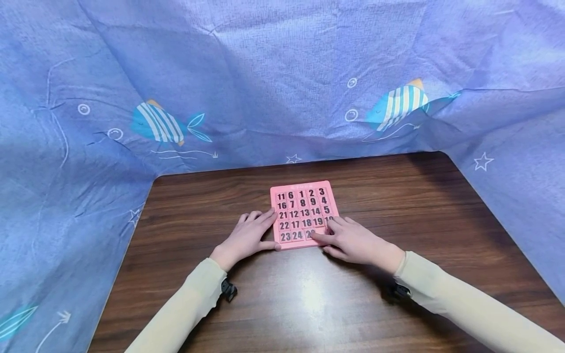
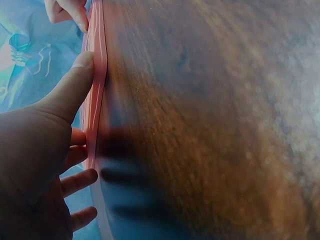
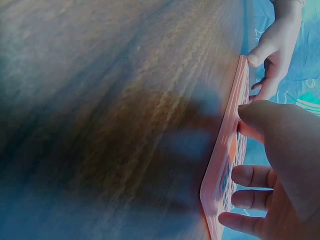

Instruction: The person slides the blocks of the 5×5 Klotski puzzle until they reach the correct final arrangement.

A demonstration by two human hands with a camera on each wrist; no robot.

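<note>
A pink sliding number puzzle (image 1: 305,212) with black-numbered tiles lies flat on the table. My left hand (image 1: 247,237) steadies its left side, the thumb at the near left corner and straight fingers along the left edge. In the left wrist view, the thumb (image 2: 75,85) rests against the puzzle's side, with the outer fingers spread loosely. My right hand (image 1: 356,242) lies over the near right part. Its index fingertip touches a bottom-row tile beside 24, partly covering that number. The right thumb (image 3: 257,114) is at the near edge; the other fingers are extended over the right side.
The dark wood-grain table (image 1: 212,191) carries the puzzle around its middle. A blue cloth (image 1: 273,63) printed with fish and stars hangs behind the table and at both sides. Dark straps (image 1: 228,290) show at the sleeve cuffs.
</note>
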